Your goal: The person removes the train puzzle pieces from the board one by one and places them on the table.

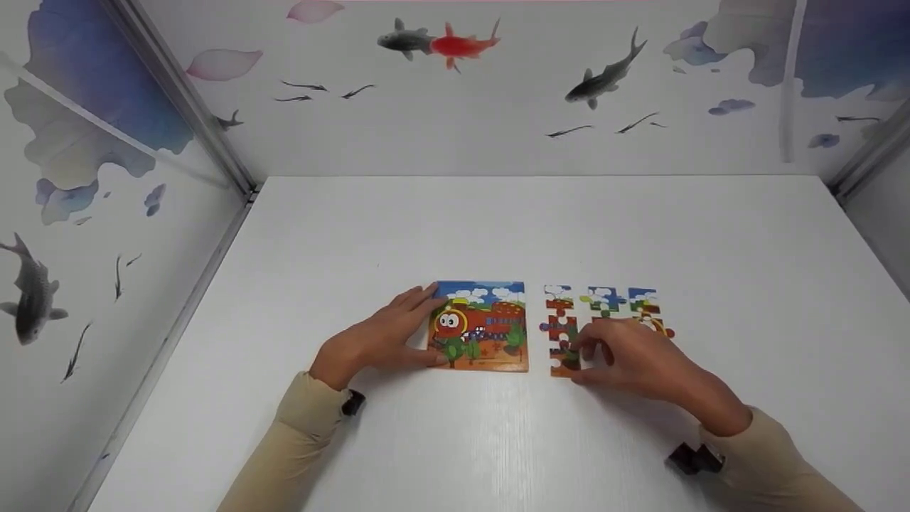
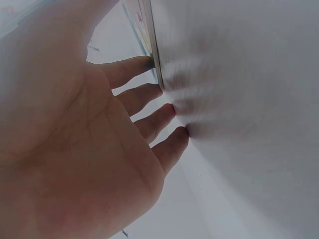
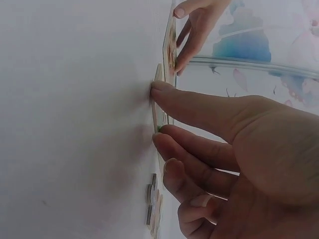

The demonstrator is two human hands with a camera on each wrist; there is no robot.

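A square picture board [image 1: 487, 323] shows a cartoon train under a blue sky. My left hand [image 1: 380, 334] lies at its left side, fingers extended, thumb and index finger touching the board; in the left wrist view the fingertips [image 2: 142, 93] meet its edge and the table. To the right stands a column of jigsaw pieces [image 1: 559, 302]. My right hand [image 1: 643, 359] is at the column's lower end, thumb and index finger pinching a jigsaw piece [image 1: 565, 364] at its edges. The right wrist view shows its other fingers curled. The hand partly covers more pieces.
Further right lie several more jigsaw pieces [image 1: 604, 297], spaced apart or partly joined. Everything rests on a white table [image 1: 455, 441]. Walls printed with fish enclose its back and sides, including the back wall [image 1: 498, 135].
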